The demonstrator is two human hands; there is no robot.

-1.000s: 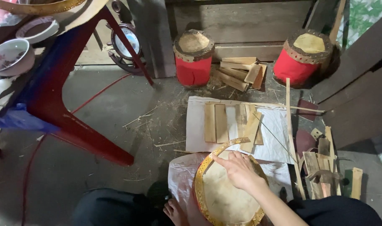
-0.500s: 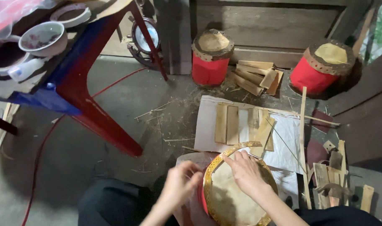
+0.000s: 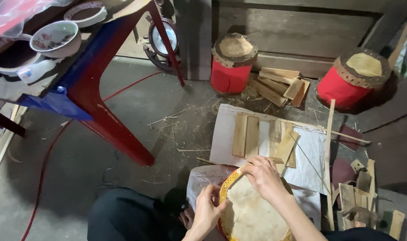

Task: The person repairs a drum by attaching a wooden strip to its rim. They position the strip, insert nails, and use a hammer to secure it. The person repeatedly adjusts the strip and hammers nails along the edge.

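Your left hand [image 3: 206, 211] gripped the near-left rim of the drum [image 3: 252, 214], fingers closed on its yellow band. Your right hand [image 3: 263, 176] pinched the thin bamboo strip [image 3: 236, 176] against the far rim, fingers together. The drum lay skin-up between both hands, in front of your knees. Just beyond the right hand, flat wooden slats [image 3: 261, 138] lay on a white sheet [image 3: 221, 134]. Farther off stood two red drums [image 3: 232, 62] with a slat pile [image 3: 279, 85] between them. Left of the grip stood a red table leg [image 3: 110, 120]; to the right, scrap offcuts [image 3: 359, 196]. Nothing blocked either hand.
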